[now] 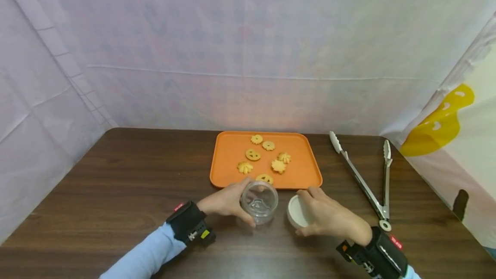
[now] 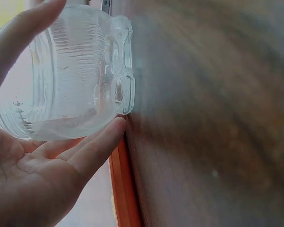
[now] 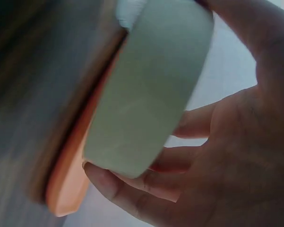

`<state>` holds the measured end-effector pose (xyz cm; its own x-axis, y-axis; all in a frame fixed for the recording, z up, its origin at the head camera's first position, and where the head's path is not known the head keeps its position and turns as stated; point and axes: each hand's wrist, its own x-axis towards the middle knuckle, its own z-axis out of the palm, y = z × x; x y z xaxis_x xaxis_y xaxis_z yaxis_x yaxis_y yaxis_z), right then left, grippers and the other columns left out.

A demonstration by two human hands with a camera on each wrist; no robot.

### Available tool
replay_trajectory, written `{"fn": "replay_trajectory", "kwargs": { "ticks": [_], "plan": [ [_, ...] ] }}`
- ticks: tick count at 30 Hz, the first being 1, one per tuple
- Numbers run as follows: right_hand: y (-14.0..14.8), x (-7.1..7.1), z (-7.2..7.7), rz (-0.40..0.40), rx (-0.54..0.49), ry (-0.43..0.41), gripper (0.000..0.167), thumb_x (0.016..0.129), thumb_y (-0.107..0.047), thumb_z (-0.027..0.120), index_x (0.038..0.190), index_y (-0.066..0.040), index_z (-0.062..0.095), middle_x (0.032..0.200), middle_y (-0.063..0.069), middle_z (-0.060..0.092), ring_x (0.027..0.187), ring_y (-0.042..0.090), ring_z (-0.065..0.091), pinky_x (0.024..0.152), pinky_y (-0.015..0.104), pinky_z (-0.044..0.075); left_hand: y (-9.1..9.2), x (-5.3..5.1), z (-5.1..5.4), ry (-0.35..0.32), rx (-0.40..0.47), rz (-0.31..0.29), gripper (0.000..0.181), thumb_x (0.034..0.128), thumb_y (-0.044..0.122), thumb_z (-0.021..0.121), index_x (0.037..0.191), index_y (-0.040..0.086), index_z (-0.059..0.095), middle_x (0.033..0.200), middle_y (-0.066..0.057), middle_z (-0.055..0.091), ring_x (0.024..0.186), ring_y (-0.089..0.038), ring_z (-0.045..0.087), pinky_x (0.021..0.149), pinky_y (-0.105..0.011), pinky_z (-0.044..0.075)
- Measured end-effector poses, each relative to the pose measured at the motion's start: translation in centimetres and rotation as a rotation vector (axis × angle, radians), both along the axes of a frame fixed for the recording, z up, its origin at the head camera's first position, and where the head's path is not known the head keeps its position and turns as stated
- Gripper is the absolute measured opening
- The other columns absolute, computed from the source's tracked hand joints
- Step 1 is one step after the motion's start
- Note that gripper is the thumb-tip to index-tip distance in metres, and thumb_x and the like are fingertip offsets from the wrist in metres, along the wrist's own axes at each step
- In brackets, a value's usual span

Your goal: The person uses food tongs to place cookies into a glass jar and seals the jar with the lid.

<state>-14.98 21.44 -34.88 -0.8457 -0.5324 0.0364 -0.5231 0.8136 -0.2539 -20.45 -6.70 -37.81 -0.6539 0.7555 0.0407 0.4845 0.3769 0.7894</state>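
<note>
A clear glass jar (image 1: 259, 201) stands on the table, close to the tray's front edge. My left hand (image 1: 228, 201) holds it from the left, thumb on the near side and fingers on the far side. In the left wrist view, the jar (image 2: 75, 71) shows ridged walls and a lumpy base against the tabletop. To its right, my right hand (image 1: 329, 214) grips a round white piece (image 1: 296, 212), a shallow bowl or a lid; I cannot tell which. The right wrist view shows the smooth side of this white piece (image 3: 142, 94) between thumb and fingers.
An orange tray (image 1: 228, 150) with several cookies (image 1: 253, 154) lies just beyond both hands. Metal tongs (image 1: 364, 184) lie spread on the right, their hinge end toward me. White cloth (image 1: 248, 46) hangs behind the dark wooden table (image 1: 116, 184).
</note>
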Motion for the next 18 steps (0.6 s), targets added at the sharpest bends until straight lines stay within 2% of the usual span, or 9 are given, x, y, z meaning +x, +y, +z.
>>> {"fn": "replay_trajectory", "kwargs": {
  "ticks": [5, 13, 18],
  "plan": [
    [-0.1, -0.4, -1.1, -0.018, 0.028, -0.002, 0.086, 0.062, -0.049, 0.092, 0.121, 0.003, 0.055, 0.111, 0.016, 0.055, 0.097, 0.028, 0.057, 0.078, 0.040, 0.056, -0.1, 0.2, 0.1, 0.003, 0.000, 0.003, 0.081, 0.0710, 0.010, 0.090, 0.134, -0.001, 0.041, 0.132, -0.021, 0.059, 0.119, -0.035, 0.063, 0.102, -0.035, 0.050],
    [-0.4, -0.7, -1.6, -0.033, 0.035, -0.086, 0.089, 0.065, -0.045, 0.092, 0.127, 0.007, 0.054, 0.111, 0.017, 0.054, 0.096, 0.029, 0.056, 0.073, 0.040, 0.055, 0.0, 0.1, -0.1, -0.024, -0.005, 0.006, 0.082, 0.0726, 0.010, 0.089, 0.136, -0.001, 0.039, 0.134, -0.022, 0.058, 0.121, -0.035, 0.061, 0.103, -0.039, 0.051],
    [-0.4, -0.7, -1.8, -0.044, 0.016, -0.097, 0.092, 0.066, -0.044, 0.092, 0.130, 0.009, 0.053, 0.116, 0.022, 0.054, 0.100, 0.033, 0.056, 0.072, 0.043, 0.058, 0.1, 0.1, 0.0, -0.031, -0.010, 0.011, 0.085, 0.0726, 0.011, 0.089, 0.139, -0.001, 0.038, 0.135, -0.021, 0.057, 0.122, -0.035, 0.060, 0.104, -0.042, 0.050]
  ]
}}
